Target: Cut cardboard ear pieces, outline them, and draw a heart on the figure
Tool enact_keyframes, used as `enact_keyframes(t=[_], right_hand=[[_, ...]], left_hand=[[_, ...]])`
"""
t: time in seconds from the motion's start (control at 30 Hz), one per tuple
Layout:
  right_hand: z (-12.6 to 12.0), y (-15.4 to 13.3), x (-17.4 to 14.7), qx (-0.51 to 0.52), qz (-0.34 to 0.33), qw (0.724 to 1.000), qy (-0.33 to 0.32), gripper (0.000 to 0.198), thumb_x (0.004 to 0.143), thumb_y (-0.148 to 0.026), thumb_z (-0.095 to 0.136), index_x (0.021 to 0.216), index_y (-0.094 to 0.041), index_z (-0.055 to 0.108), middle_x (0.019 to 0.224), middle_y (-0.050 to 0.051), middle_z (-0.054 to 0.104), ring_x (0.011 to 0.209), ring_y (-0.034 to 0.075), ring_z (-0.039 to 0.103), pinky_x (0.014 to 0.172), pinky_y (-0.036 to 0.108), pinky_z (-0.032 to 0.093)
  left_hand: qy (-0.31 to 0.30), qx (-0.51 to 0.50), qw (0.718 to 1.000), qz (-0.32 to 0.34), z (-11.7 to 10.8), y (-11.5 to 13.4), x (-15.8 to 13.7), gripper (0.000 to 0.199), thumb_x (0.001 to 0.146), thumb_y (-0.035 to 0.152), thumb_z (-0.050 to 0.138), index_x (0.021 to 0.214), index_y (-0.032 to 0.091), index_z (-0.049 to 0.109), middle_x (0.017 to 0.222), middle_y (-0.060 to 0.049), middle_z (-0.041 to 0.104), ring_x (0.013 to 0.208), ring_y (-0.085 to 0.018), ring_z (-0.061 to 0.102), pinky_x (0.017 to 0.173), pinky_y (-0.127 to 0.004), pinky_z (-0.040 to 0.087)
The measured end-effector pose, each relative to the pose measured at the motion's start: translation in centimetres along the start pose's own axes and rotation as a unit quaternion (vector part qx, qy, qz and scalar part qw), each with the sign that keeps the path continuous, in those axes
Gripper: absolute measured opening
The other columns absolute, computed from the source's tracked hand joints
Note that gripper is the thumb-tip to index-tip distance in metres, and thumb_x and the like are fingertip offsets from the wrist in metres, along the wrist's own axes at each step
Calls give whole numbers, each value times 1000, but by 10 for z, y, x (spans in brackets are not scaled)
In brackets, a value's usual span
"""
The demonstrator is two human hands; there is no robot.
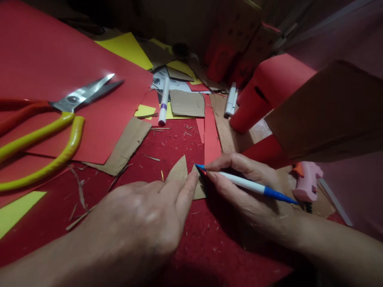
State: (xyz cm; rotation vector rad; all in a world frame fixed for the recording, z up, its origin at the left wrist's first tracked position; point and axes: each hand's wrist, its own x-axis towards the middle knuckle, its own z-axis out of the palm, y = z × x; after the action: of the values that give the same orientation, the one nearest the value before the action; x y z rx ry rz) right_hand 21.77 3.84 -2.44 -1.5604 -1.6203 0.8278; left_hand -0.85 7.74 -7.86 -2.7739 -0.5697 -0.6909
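Observation:
My left hand [149, 217] lies over a small pointed piece of cardboard [178, 169] on the red surface, fingers stretched out and pressing it down. Part of the cardboard is hidden under the fingers. In a pinch, my right hand [254, 187] holds a white pen [243, 181] with blue ends. Its blue tip is at the cardboard, close to my left index fingertip; whether it touches cannot be made out.
Scissors [72, 101] with orange and yellow handles rest on red paper [119, 99] at the left. Beyond my hands are a purple-banded marker [163, 101] and a cardboard square [187, 103]. At the right stand a red paper form [269, 83] and a pink glue gun [306, 181].

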Motion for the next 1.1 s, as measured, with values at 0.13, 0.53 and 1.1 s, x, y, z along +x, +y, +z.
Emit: enact_keyframes(t=[0.13,0.53,1.1], right_hand=[[-1,-1,-1,7,3,1000,4,10,97,-15,73,89,-17,79,75,0,80,64,11,74,52,16,50],[-2,-1,0,2,0,1000,-8,6,99,-16,76,98,-19,81,88,1,87,75,13,81,54,19,51],[0,-10,2,32,71,997,26,12,84,-15,72,75,-22,70,63,-2,71,56,14,64,47,19,46]], left_hand=[[0,9,1000,4,-1,-1,0,58,100,-1,33,154,-4,53,131,-26,83,66,-26,77,53,-42,57],[-54,27,997,54,-13,-6,7,59,97,-7,38,152,-10,61,132,-32,82,66,-26,78,54,-38,57],[-91,-13,995,41,-21,-7,9,63,99,-8,33,154,-5,63,138,-31,80,73,-28,83,60,-38,61]])
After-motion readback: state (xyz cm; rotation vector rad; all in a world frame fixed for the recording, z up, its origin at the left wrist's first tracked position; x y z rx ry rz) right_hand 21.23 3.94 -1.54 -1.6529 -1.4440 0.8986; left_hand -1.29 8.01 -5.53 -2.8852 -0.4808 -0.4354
